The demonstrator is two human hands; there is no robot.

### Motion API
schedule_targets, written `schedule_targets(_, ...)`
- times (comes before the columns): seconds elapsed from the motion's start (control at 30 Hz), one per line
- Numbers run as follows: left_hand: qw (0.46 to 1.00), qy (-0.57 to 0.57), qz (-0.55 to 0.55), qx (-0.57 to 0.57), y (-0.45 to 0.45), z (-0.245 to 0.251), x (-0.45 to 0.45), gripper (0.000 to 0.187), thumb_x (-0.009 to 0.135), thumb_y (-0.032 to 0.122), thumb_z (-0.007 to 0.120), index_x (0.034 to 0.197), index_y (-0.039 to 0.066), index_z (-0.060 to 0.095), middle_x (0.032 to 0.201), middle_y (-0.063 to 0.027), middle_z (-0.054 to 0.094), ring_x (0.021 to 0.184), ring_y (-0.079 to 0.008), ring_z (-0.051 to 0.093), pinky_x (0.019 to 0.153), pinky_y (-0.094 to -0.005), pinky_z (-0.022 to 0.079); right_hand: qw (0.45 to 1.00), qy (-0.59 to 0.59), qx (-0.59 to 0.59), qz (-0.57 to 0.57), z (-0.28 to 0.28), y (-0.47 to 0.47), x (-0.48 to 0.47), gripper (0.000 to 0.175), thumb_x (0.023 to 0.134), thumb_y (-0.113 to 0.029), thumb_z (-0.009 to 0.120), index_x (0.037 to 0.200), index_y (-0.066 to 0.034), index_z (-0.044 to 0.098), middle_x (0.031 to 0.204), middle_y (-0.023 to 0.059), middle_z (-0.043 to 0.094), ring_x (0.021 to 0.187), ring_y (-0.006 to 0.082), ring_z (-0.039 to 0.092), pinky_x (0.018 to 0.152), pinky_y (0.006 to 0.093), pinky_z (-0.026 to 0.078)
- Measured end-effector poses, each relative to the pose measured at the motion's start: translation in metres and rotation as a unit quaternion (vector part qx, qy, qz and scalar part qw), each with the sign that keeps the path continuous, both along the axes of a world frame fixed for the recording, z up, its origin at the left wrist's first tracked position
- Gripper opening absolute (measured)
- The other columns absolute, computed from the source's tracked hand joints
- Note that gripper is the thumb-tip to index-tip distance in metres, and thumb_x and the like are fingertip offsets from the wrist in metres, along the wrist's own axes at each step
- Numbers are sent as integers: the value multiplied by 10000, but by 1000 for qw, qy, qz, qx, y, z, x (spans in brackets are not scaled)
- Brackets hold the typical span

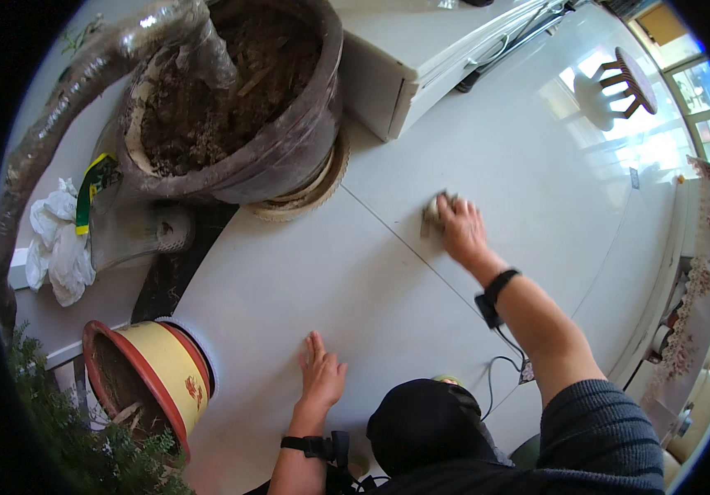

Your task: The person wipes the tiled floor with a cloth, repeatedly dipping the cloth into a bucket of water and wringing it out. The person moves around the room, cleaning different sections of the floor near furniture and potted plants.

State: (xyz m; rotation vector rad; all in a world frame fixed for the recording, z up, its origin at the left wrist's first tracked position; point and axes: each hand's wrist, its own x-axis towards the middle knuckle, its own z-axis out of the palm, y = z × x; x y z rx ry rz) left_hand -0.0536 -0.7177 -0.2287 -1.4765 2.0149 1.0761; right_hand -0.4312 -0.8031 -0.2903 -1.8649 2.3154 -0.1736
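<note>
My right hand (463, 232) presses a crumpled greyish cloth (430, 213) against the glossy pale tiled floor (367, 272). The cloth lies mostly under my fingertips, close to a dark seam between tiles. Further back and to the left, my left hand (322, 376) rests palm down, its fingers spread on the tiles and nothing in its grasp. Both wrists carry black strapped devices, and a cable runs from the right one (490, 309).
A big brown plant pot (287, 154) with soil and a thick trunk stands on a saucer (287, 210) at upper left. Nearby are a white cabinet (370, 80), a red-and-yellow pot (169, 371), a white plastic bag (61, 241) and a stool (636, 80).
</note>
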Motion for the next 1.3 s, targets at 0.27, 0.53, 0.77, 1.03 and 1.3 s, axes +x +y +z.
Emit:
schedule_targets(0.27,1000,3,-13,11,0,-2,-10,288,918,217,585,914,-71,594,1547,-294,43,1449,-416,54,1109,-629,140,995,74,-69,-24,13,-51,-36,455,829,-59,535,1277,-136,515,1122,123,525,1060,310,498,899,407,433)
schedule_targets(0.53,999,-29,-19,29,-4,5,-2,312,913,236,589,933,-76,593,1553,-281,39,1452,-405,44,1113,-626,132,1000,20,-4,-12,0,0,-14,482,812,-65,550,1281,-176,528,1166,127,495,1073,322,493,919,434,416)
schedule_targets(0.77,999,-22,-21,15,0,-5,-7,310,914,245,583,944,-63,604,1553,-281,40,1451,-413,38,1112,-627,130,999,30,-31,-17,8,-47,-40,500,801,-57,570,1287,-168,532,1134,130,520,1085,321,487,925,425,406)
schedule_targets(1.03,1000,-17,-4,12,4,-3,-14,296,926,228,567,905,-67,580,1551,-287,20,1447,-425,27,1115,-626,118,997,40,-69,13,12,-57,-46,479,792,-45,573,1248,-193,578,1076,110,518,1041,318,489,923,409,403)
schedule_targets(1.3,999,-33,-13,19,-8,6,-8,292,930,223,565,913,-68,572,1544,-301,37,1442,-441,20,1111,-632,114,1000,19,5,15,3,-18,-33,530,811,-49,549,1310,-225,531,1125,106,497,1101,304,473,918,422,390)
